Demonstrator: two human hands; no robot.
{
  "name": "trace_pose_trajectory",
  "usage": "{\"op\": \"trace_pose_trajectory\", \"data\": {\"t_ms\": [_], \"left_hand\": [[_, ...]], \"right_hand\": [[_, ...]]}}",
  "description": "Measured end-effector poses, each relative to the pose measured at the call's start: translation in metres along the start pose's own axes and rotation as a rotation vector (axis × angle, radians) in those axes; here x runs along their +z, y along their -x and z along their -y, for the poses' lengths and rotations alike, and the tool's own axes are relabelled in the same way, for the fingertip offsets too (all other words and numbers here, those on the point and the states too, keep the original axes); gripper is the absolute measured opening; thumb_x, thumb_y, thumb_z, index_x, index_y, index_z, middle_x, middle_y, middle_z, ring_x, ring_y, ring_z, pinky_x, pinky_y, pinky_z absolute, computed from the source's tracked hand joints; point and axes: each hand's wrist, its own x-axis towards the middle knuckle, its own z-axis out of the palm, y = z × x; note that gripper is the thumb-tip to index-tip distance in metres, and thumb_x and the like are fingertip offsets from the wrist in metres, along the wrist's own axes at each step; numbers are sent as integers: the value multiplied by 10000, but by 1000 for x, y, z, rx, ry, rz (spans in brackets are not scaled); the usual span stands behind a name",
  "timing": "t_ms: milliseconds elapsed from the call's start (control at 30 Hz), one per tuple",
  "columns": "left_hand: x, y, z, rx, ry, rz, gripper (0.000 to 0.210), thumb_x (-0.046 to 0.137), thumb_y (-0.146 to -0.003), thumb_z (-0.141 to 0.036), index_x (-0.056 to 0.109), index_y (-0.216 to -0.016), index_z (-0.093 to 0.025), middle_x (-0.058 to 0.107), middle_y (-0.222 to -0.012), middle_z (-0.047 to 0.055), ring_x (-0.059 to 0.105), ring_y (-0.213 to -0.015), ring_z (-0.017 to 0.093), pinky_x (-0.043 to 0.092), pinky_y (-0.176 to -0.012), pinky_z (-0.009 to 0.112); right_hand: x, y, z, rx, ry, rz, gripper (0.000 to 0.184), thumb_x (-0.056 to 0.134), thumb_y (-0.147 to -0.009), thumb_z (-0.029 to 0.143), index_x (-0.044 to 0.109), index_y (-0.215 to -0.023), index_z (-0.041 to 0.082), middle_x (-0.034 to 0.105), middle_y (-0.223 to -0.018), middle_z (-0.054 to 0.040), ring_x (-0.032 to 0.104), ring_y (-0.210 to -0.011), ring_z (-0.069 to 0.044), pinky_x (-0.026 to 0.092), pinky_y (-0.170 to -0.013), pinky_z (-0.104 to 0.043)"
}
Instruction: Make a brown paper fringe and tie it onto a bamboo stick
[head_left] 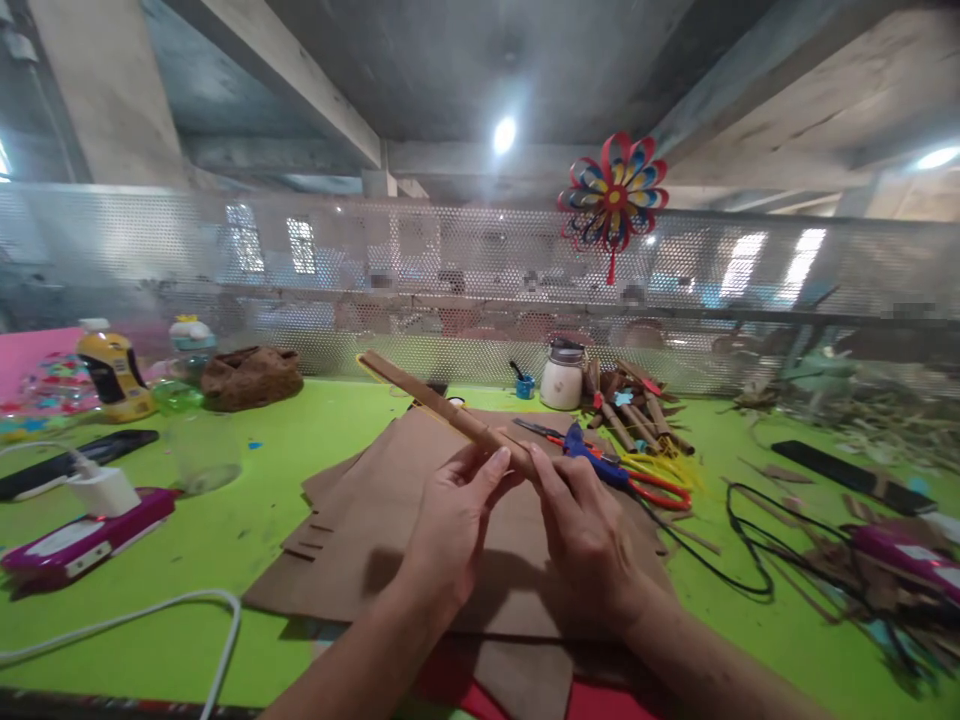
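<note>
A long, narrow strip of brown cardboard [431, 400] slants up to the left, held in the air by both my hands. Yellow edging, perhaps string, shows along its far end. My left hand [454, 520] pinches the strip from below near its middle, thumb on top. My right hand [589, 525] has its fingers closed over the near end, which is partly hidden. Beneath them lie stacked brown cardboard sheets [367, 510], with small slits cut at the left edge. Right of the hands lie orange-handled scissors [660, 490] and what looks like a blue glue gun [592, 458].
Rolled cardboard tubes [637, 410] and a white jar [562, 375] stand at the back. On the left are a yellow bottle [114, 375], a clear cup [202, 450] and a purple power strip [94, 535]. A black cable [750, 580] and scraps lie right. A colourful pinwheel [615, 197] hangs above.
</note>
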Motion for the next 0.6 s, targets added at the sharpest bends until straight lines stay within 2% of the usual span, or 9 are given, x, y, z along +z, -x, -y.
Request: {"op": "trace_pose_trajectory", "data": {"t_ms": [100,267,600], "left_hand": [[0,2,-1,18,19,46,203,657,-769,-183,686,-964,-133,699,-982,72,629,-958,197,459,-959,374],[-7,6,0,35,30,89,192,613,-810,-157,681,-990,-157,695,-1020,67,616,-1007,197,437,-989,376],[-14,14,-2,79,-30,94,187,615,-808,-149,699,-972,-177,697,-1025,55,617,-1002,192,443,-979,353]], "right_hand": [[-3,1,0,-15,9,-40,633,388,-885,53,191,-1464,219,529,-1000,-118,522,-880,-221,503,-721,-372],[-9,0,2,-65,-9,-34,641,408,-868,28,224,-1458,196,515,-1021,-132,509,-918,-232,501,-744,-389],[-11,1,7,-87,-89,-34,651,456,-847,10,259,-1446,169,529,-1048,-138,498,-912,-231,479,-771,-405]]}}
